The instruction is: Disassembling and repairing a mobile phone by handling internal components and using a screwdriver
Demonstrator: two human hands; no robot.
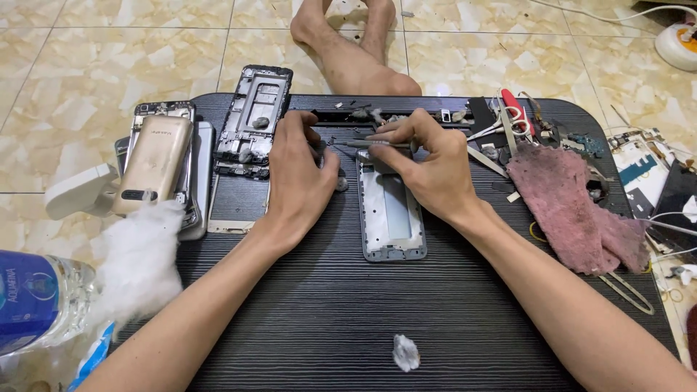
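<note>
A silver phone frame (392,218) lies flat in the middle of a low black table (348,312). My right hand (425,163) rests over the frame's top end and grips thin metal tweezers (359,144) that point left. My left hand (298,170) lies palm down just left of the frame, fingers curled toward the tweezer tips; what its fingertips touch is hidden.
A gold phone back (152,163) and a dark phone chassis (255,120) lie at the left. Cotton wool (138,265) and a plastic bottle (36,297) sit at the near left. A pink cloth (573,210), scissors (508,120) and loose parts crowd the right. Bare feet (348,43) rest beyond the table.
</note>
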